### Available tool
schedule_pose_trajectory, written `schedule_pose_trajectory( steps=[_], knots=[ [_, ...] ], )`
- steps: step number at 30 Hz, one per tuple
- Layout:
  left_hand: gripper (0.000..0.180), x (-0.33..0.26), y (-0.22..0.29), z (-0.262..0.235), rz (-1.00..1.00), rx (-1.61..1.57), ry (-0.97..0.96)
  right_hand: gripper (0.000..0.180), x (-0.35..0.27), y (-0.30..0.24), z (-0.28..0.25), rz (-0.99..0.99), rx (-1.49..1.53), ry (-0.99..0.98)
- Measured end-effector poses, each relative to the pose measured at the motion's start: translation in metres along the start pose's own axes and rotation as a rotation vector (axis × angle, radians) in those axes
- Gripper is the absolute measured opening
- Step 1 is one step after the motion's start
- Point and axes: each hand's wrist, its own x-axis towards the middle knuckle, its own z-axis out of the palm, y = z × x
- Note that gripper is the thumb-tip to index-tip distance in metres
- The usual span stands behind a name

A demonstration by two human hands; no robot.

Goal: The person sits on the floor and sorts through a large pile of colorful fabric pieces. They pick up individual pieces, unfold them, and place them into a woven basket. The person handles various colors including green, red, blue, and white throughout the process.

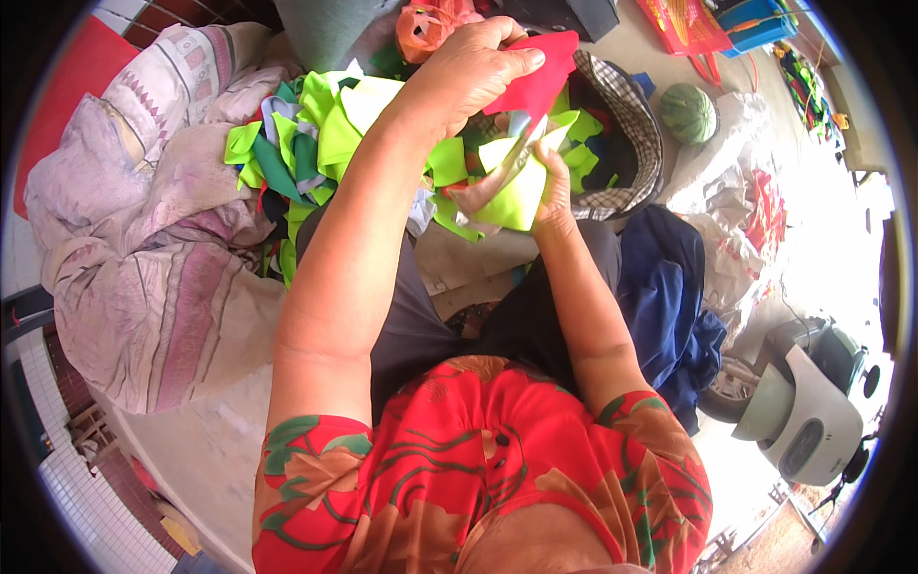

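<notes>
My left hand is raised with its thumb and fingers closed on a red cloth scrap. Below it and a little to the right, my right hand grips yellow-green cloth scraps, with paler, greyish strips among them. The red scrap's lower end hangs close to those scraps; whether they touch I cannot tell. Left of my hands lies a loose heap of scraps in yellow-green, dark green and grey. Just beyond my right hand stands a round container with a checked lining, holding more green and dark scraps.
A large pinkish patterned blanket is bunched at the left. Navy cloth lies by my right leg. Farther right are a watermelon, white sacking and a scooter. An orange-red plastic bag sits at the far side.
</notes>
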Motion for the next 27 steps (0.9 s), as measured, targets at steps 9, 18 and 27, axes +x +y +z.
schedule_pose_trajectory(
  steps=[9,18,27],
  knots=[
    [0.024,-0.014,0.015,-0.014,-0.078,-0.663,0.005,0.047,0.0,-0.006,-0.008,0.048,0.052,0.149],
    [0.033,-0.01,0.01,-0.059,-0.104,1.021,0.156,0.05,0.004,-0.009,-0.014,-0.013,0.031,0.082],
    [0.027,-0.023,-0.005,-0.022,-0.046,1.065,0.206,0.059,0.012,-0.011,-0.025,-0.101,0.077,0.077]
  ],
)
